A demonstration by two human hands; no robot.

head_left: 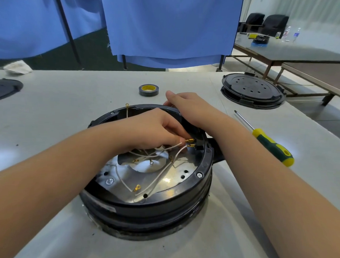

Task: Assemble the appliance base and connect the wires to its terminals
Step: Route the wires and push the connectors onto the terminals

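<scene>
Pinching a white wire (174,147) with our left hand (155,128) inside the round black base (181,199) mid-table — brass tip at the right-wall terminals (191,143). Right hand (187,104) curls over the far rim — grip unclear. Screwdriver (268,141) lies right of the base.
</scene>
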